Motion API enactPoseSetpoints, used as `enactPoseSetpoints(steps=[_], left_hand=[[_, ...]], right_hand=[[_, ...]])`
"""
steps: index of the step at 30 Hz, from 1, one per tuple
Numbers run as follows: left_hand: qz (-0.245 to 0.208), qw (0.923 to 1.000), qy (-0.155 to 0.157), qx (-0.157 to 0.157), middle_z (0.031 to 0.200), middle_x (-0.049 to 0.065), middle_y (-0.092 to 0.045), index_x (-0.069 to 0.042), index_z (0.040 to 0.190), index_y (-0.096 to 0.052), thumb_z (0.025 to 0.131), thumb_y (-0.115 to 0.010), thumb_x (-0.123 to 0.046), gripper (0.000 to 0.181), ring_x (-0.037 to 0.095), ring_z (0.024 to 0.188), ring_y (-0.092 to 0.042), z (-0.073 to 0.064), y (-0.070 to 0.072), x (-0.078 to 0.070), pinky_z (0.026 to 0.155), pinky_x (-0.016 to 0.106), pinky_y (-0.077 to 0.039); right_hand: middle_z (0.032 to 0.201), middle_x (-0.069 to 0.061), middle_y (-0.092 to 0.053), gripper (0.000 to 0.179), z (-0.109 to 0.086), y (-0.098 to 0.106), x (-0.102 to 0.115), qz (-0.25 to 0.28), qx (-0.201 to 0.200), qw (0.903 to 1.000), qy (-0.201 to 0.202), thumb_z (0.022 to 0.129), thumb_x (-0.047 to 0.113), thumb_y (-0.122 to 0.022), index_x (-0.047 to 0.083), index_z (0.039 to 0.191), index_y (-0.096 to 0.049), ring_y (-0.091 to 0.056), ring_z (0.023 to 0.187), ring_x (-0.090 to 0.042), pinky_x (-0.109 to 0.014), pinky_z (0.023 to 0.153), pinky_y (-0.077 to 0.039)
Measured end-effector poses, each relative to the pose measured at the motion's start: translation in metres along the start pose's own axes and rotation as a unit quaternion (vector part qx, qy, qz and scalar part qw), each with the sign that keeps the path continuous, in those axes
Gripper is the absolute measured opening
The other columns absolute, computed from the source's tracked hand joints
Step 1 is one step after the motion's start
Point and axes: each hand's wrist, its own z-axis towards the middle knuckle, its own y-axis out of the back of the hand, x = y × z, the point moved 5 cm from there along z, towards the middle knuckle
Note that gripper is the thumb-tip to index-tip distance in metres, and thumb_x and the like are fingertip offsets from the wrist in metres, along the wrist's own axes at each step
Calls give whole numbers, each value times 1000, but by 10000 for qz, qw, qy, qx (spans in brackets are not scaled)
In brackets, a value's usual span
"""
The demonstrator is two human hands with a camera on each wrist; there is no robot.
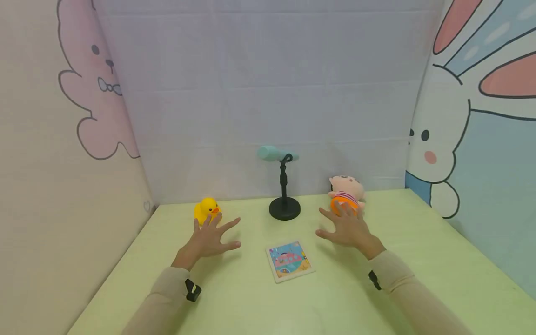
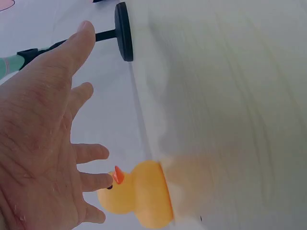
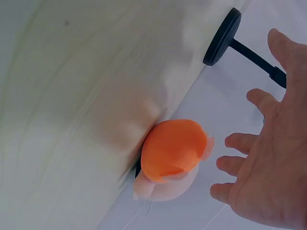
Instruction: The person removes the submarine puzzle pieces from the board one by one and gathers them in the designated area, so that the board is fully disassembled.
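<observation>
My left hand [image 1: 209,239] hovers over the table with its fingers spread, holding nothing. Just beyond its fingertips sits a yellow rubber duck [image 1: 207,210], which also shows low in the left wrist view [image 2: 153,194]. On the other side my right hand [image 1: 347,228] is likewise spread and holds nothing. Nearest to it is a plush doll [image 1: 351,187] in orange shorts, partly covered by the fingers in the head view; the shorts [image 3: 175,148] face the right wrist camera. Between the hands lies a square picture puzzle [image 1: 290,260] in a pale frame.
A mint-green microphone [image 1: 270,153] rests in a clip on a black stand with a round base [image 1: 284,209], at the table's back middle. Behind rises a pale cloth wall [image 1: 268,93]. Walls with a cartoon bear [image 1: 94,83] and rabbit [image 1: 435,139] flank the pale green table [image 1: 251,311].
</observation>
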Motion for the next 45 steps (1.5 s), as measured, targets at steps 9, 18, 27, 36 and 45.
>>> enactPoseSetpoints(steps=[9, 18, 27, 36, 45], left_hand=[[-11, 9977, -276, 619, 157, 28, -29, -32, 153, -43, 89, -59, -67, 75, 57, 141, -25, 4, -16, -24, 105, 79, -6], [-8, 9924, -564, 1097, 158, 22, -31, -34, 152, -44, 89, -58, -68, 72, 49, 142, -31, 5, -27, -60, 109, 73, -13], [346, 9861, -863, 1376, 154, 17, -42, -21, 150, -48, 91, -56, -67, 76, 38, 139, -41, 12, -34, -83, 111, 65, -23], [832, 9784, -527, 1818, 154, 21, -39, -11, 153, -41, 87, -54, -75, 93, 45, 137, -41, 10, -35, -106, 107, 66, -30], [914, 9731, -304, 2093, 159, 22, -30, -12, 157, -33, 87, -55, -74, 96, 46, 142, -33, 10, -36, -112, 99, 61, -43]], right_hand=[[157, -29, -28, 70, 14, -24, 26, 238, 708, 9935, 856, 95, 56, -58, 17, 152, -44, -24, 142, -56, -71, 110, -15], [154, -24, -37, 59, 16, -39, 58, 1118, 1396, 9765, 1206, 97, 34, -65, 16, 150, -48, -38, 137, -48, -66, 107, -30], [108, -7, -59, 38, 24, -47, 93, 1140, 1514, 9672, 1692, 91, 29, -76, 14, 125, -69, -53, 93, -19, -37, 82, -49], [95, -3, -52, 35, 30, -59, 112, 1242, 1907, 9612, 1557, 90, 31, -76, 16, 121, -66, -49, 82, -15, -29, 73, -44], [95, -4, -56, 39, 29, -60, 113, 1382, 2015, 9597, 1389, 86, 23, -80, 13, 121, -65, -49, 83, -16, -29, 73, -45]])
